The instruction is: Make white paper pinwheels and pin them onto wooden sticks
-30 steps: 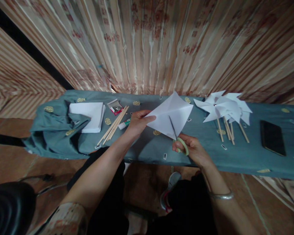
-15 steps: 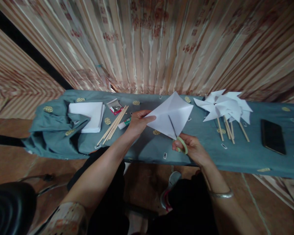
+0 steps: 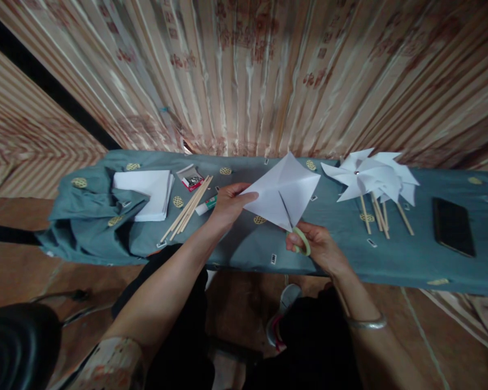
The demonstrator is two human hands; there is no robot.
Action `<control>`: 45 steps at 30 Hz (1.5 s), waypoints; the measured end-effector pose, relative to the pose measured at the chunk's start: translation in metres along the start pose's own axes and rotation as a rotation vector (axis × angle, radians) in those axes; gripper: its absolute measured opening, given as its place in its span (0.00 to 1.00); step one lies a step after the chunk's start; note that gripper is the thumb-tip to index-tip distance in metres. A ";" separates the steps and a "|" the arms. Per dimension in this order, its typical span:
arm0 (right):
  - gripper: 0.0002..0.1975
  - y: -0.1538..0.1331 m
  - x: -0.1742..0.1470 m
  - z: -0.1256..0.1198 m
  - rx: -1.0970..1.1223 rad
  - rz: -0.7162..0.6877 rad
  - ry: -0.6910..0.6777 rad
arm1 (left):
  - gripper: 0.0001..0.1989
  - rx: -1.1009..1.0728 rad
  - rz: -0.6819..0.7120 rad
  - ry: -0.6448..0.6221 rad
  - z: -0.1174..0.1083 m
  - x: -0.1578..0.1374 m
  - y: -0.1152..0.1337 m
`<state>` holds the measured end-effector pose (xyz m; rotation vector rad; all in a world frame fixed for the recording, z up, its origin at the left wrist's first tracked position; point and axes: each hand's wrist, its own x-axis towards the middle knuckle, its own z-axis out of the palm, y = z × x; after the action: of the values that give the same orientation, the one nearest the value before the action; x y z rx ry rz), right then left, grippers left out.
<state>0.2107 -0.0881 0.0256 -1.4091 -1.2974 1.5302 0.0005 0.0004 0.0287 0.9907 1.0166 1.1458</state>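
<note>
A creased white paper square is held up over the bench, turned with one corner toward me. My left hand pinches its left corner, thumb on top. In my right hand is a pair of scissors with light green handles, fingers closed round the loops. The dark blade lies over the paper, running from the near corner toward the middle. Whether the lower blade is under the sheet is hidden.
To the left lie a stack of white paper, a small red box of metal pins, wooden sticks and a glue tube. Paper pinwheels on sticks and a black phone lie right on the cloth-covered bench.
Almost nothing differs. The paper and scissors stay in nearly the same place, with only a very slight shift of the sheet and right hand.
</note>
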 end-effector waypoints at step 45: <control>0.27 -0.036 0.034 0.025 0.280 -0.353 0.724 | 0.31 -0.146 0.014 -0.242 0.033 -0.047 -0.003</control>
<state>0.1749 -0.0519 0.0481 -1.2853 -0.7872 0.8035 0.0273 -0.0488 0.0391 0.9933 0.7239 1.0662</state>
